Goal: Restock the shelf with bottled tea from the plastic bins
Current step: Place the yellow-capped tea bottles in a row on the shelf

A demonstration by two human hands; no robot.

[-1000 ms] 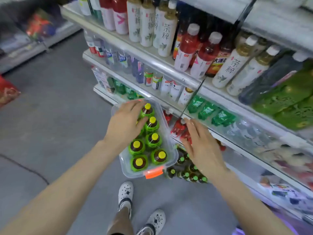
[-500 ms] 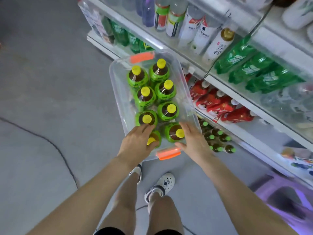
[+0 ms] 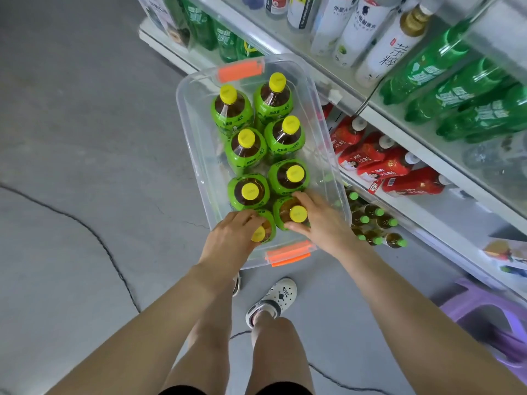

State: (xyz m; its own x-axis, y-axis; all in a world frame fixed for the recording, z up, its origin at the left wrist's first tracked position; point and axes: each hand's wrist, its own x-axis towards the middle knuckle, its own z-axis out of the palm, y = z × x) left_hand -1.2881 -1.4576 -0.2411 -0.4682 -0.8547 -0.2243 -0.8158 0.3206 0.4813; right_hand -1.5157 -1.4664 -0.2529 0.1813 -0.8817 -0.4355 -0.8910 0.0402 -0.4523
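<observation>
- Both hands have come down to the near end of the clear plastic bin [image 3: 194,132], which stands on the floor against the shelf [image 3: 399,129]; a second ago they were up at its far end and over the shelf edge.
- Left hand [image 3: 231,240]: fingers curled round the near-left tea bottle [image 3: 263,233], yellow cap showing under the fingertips.
- Right hand [image 3: 319,220]: fingers and thumb round the shoulder of the near-right tea bottle [image 3: 293,213].
- Judgement: a two-bottle pick is starting; neither bottle looks lifted yet. All eight bottles sit in the bin, so restocking from it has barely begun.
- Orange latch [image 3: 288,253] at the near rim, a second [image 3: 239,71] at the far rim.
- Bottle labels: green with Chinese print, too small to read with confidence.
- Bottom shelf, right of bin: green-capped tea bottles [image 3: 370,220], likely the target row.
- Above: red-labelled bottles [image 3: 379,161], lying; script unreadable.
- Farther: green soda bottles [image 3: 445,78]; a white bottle [image 3: 390,49] marked 茶粹.
</observation>
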